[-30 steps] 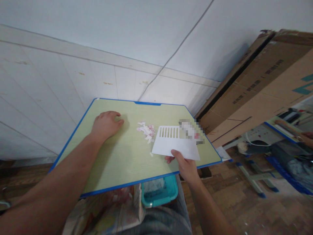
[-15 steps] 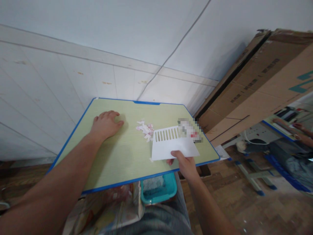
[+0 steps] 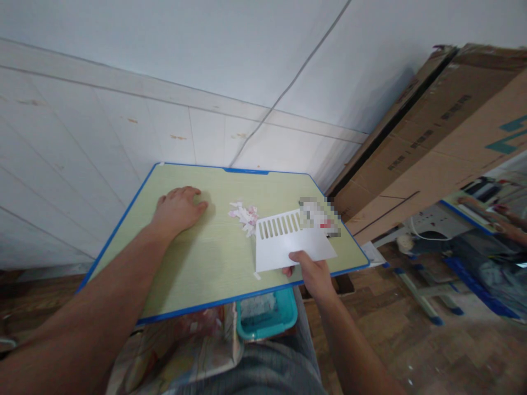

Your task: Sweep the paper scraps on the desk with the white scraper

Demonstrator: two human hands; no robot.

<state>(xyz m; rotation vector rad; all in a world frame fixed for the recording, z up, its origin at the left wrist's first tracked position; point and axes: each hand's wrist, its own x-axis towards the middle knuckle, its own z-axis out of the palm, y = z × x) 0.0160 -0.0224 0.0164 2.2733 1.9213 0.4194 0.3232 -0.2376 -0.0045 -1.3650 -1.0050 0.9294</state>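
Note:
My right hand (image 3: 313,273) pinches the near edge of a white card with a row of slots (image 3: 294,247), thumb on top and fingers underneath. The card is above the right half of a pale green tabletop (image 3: 206,269) with a blue rim. Over the left part of the table, my left hand (image 3: 180,208) has its fingers apart and holds nothing. Between the hands lies a small pile of white and pinkish paper scraps (image 3: 245,217), close to the card's far left corner. A pixelated patch (image 3: 323,216) covers whatever lies beyond the card's right side.
A teal plastic basin (image 3: 267,315) sits below the table's front edge, beside a bag (image 3: 214,345). Tall cardboard boxes (image 3: 432,142) lean at the right. A grey cable (image 3: 288,88) runs down the wall. Another person's arm (image 3: 477,211) shows at far right.
The white card has shifted very slightly, its left edge tilting a little toward me; a small scrap near its near left corner shows more. My left hand stays in place.

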